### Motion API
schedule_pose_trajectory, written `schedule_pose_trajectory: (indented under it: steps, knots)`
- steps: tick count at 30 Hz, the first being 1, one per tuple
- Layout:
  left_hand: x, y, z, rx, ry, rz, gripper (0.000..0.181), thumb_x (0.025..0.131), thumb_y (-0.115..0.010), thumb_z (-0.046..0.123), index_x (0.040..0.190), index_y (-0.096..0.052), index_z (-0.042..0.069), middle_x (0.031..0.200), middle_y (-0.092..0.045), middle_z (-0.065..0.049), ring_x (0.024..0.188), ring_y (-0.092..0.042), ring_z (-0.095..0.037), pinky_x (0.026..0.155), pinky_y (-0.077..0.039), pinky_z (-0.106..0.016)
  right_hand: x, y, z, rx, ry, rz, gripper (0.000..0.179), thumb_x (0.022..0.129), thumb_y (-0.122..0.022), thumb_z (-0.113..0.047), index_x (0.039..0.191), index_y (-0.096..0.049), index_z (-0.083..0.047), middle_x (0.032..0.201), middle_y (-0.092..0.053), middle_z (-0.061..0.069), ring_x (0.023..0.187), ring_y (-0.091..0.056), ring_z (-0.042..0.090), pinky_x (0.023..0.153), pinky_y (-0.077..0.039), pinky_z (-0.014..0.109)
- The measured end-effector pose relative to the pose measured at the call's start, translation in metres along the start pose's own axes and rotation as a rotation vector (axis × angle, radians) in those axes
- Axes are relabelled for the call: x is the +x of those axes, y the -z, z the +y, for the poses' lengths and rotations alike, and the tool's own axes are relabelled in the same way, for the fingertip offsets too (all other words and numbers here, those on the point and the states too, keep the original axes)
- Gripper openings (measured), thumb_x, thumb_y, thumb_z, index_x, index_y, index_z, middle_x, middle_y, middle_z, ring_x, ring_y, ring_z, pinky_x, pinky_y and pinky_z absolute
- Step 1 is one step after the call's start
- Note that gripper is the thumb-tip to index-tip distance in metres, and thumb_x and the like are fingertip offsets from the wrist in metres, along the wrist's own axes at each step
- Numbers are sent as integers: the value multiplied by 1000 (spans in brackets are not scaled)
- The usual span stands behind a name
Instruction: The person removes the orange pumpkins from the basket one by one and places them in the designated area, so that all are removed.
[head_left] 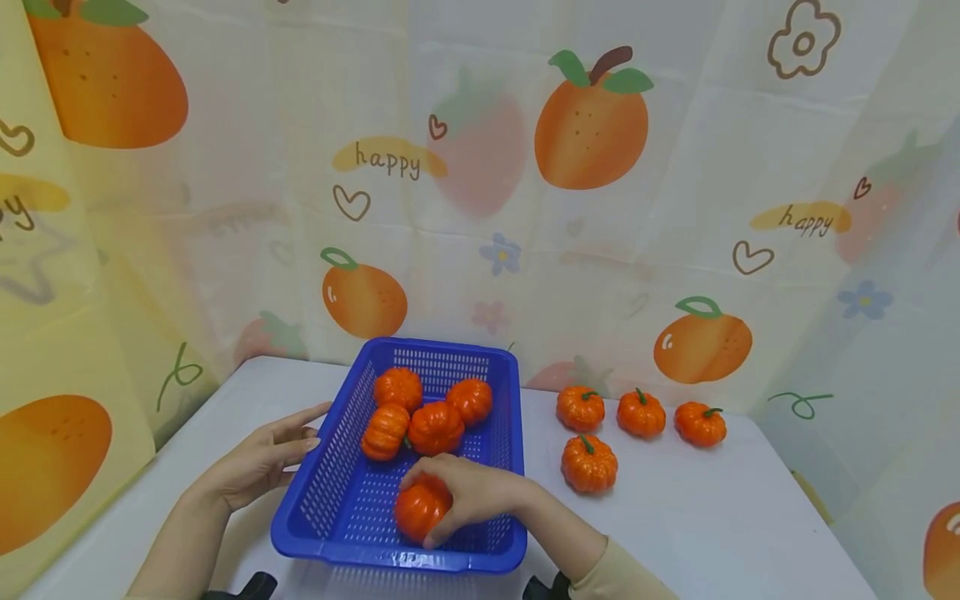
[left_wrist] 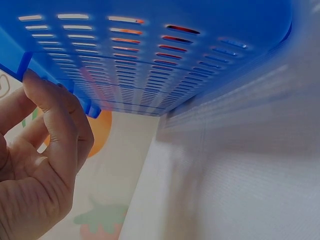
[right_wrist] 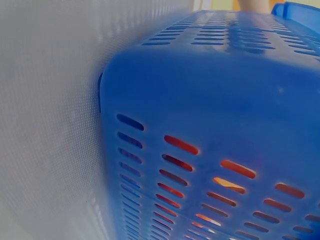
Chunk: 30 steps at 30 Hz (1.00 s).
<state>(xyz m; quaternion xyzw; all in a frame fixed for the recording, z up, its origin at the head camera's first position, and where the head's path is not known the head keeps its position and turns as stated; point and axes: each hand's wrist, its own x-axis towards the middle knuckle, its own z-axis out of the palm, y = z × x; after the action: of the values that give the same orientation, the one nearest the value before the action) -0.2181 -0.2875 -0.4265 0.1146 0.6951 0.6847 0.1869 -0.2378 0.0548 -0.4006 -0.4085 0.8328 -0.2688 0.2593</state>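
Note:
A blue plastic basket (head_left: 330,546) with slotted walls stands on the white table. My right hand (head_left: 476,492) reaches over its right side and grips a small orange pumpkin (head_left: 418,510) low in the near part. Several more pumpkins (head_left: 437,427) lie grouped toward the basket's far end. At the left side, my left hand (head_left: 258,462) touches the basket's rim with loosely bent fingers, seen closer in the left wrist view beside the slotted wall (left_wrist: 125,65). The right wrist view shows the basket's outer wall (right_wrist: 210,90), with orange through its slots; the right hand's fingers are hidden there.
Right of the basket, several orange pumpkins with green stems (head_left: 588,464) sit on the white table (head_left: 675,517). A fruit-printed cloth (head_left: 465,275) hangs behind the table and along its sides. Black objects (head_left: 258,586) show at the bottom edge near both forearms.

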Motion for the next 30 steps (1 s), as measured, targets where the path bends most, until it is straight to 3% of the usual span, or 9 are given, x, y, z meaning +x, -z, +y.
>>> schedule_pose_trajectory:
  steps: [8, 16, 23, 30]
  knots:
    - [0, -1, 0, -7, -5, -5, 60, 104, -46, 17, 159, -21, 19, 115, -60, 6, 102, -67, -7, 88, -58, -31, 0, -1, -1, -8, 30, -26, 54, 77, -81, -17, 120, -50, -28, 123, -58, -8, 108, -53, 1, 97, -48, 21]
    - [1, 2, -3, -18, -2, -8, 58, 104, -45, 17, 158, -24, 22, 114, -60, 6, 102, -67, -7, 88, -59, -30, -2, -3, -3, -116, 3, -9, 67, 75, -81, -17, 135, -50, -26, 132, -56, -6, 112, -52, 1, 99, -48, 24]
    - [1, 2, -4, -9, 8, 0, 58, 104, -46, 18, 158, -23, 22, 115, -59, 6, 102, -67, -7, 88, -59, -30, -4, -5, -2, -159, 31, 57, 68, 72, -82, -20, 133, -53, -25, 127, -53, -3, 107, -52, 2, 90, -50, 20]
    - [1, 2, -4, -11, 7, 3, 59, 104, -46, 18, 158, -23, 22, 116, -59, 6, 102, -67, -7, 87, -59, -30, -5, -5, -4, -77, 24, 134, 72, 69, -83, -22, 134, -52, -27, 130, -48, -4, 110, -51, 3, 91, -50, 21]
